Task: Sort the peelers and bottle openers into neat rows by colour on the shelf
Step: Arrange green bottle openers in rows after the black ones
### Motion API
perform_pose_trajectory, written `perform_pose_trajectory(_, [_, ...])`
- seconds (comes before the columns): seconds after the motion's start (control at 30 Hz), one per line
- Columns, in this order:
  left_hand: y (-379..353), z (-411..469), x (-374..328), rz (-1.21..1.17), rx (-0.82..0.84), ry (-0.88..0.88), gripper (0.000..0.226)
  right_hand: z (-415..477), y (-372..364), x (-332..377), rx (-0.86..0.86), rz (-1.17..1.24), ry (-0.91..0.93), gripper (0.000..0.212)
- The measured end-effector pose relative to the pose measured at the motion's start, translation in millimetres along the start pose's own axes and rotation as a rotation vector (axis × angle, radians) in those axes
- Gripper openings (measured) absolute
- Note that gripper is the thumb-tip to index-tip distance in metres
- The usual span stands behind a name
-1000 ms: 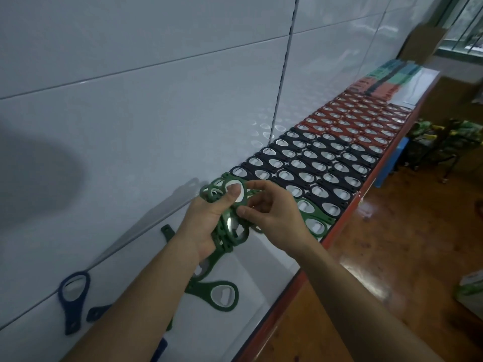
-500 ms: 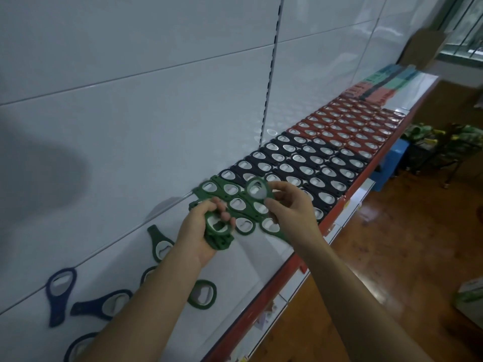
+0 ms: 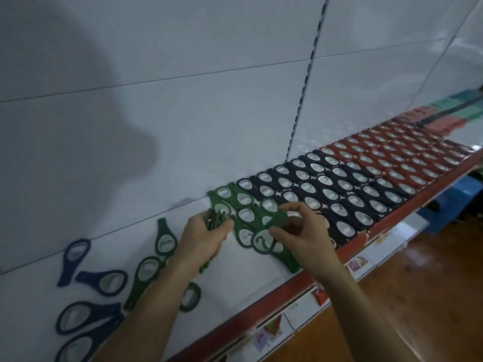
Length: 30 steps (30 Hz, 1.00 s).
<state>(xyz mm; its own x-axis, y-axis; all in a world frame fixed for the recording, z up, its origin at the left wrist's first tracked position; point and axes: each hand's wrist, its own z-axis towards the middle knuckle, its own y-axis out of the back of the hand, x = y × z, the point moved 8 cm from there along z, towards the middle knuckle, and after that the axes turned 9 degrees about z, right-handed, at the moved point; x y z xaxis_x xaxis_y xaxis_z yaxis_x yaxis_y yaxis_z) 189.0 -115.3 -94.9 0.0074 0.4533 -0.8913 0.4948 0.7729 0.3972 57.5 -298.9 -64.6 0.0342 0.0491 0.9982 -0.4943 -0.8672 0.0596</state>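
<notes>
Head view along a white metal shelf (image 3: 235, 273) with a red front edge (image 3: 287, 286); at far left, loose dark-blue plastic bottle openers (image 3: 75, 259) lying at odd angles, the lowest cut off by the frame; beside them, loose green plastic bottle openers (image 3: 146, 275), unsorted and partly covered by the left forearm, so number impossible to tell. Left hand (image 3: 201, 244) wrapped around a stack of green openers (image 3: 215, 222) held edge-on, just left of the started green rows (image 3: 244, 205) at the shelf's back; count in the stack not readable. Likely trouble there: a loosened grip, and the stack fanning out over the finished rows. Right hand (image 3: 308, 241) half-curled with thumb and forefinger apart over one green opener (image 3: 262, 241) lying askew at the front of the green rows; cannot tell whether touching or pinching it. Handle of that opener close to the front edge; a careless nudge enough, probably, to send it to the wooden floor (image 3: 418, 296), or to knock neighbours out of line. Further right, tidy rows of black openers (image 3: 339, 197), partly hidden under the right hand; easily confused with dark blue in this dim light, hence a risk of mixed colours. Then red openers (image 3: 392, 158) in rows; at far right, blurred strips of teal, red and black, presumably the peelers (image 3: 454, 113), too small to make out.
</notes>
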Motion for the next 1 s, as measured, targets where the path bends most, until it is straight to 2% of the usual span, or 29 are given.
perform_pose_trajectory(0.1, [-3,0,3,0.219,-0.085,-0.028,0.024,14,-7,-5,0.223,-0.138,-0.060,0.040])
perform_pose_trajectory(0.2, [-8,-2,3,0.303,-0.093,-0.041,0.021,19,-22,-9,0.448,-0.476,0.015,0.041])
perform_pose_trajectory(0.27, [-13,-5,-1,0.451,-0.089,-0.068,0.016,16,-32,-14,0.522,-0.611,0.071,0.043])
perform_pose_trajectory(0.33, [-22,-8,-6,0.612,-0.103,-0.096,0.018,14,-33,-14,0.523,-0.706,0.135,0.040])
perform_pose_trajectory(0.43, [-28,-13,-13,0.754,-0.184,-0.105,0.029,16,-27,-7,0.531,-0.691,0.225,0.033])
perform_pose_trajectory(0.57, [-30,-15,-15,0.790,-0.243,-0.103,0.033,8,-34,-7,0.754,-0.758,0.355,0.028])
perform_pose_trajectory(0.63, [-30,-15,-15,0.800,-0.242,-0.112,0.033,6,-39,-9,0.814,-0.796,0.396,0.027])
perform_pose_trajectory(1.0, [-32,-12,-13,0.797,-0.194,-0.106,0.024,14,-37,-16,0.841,-0.763,0.415,0.033])
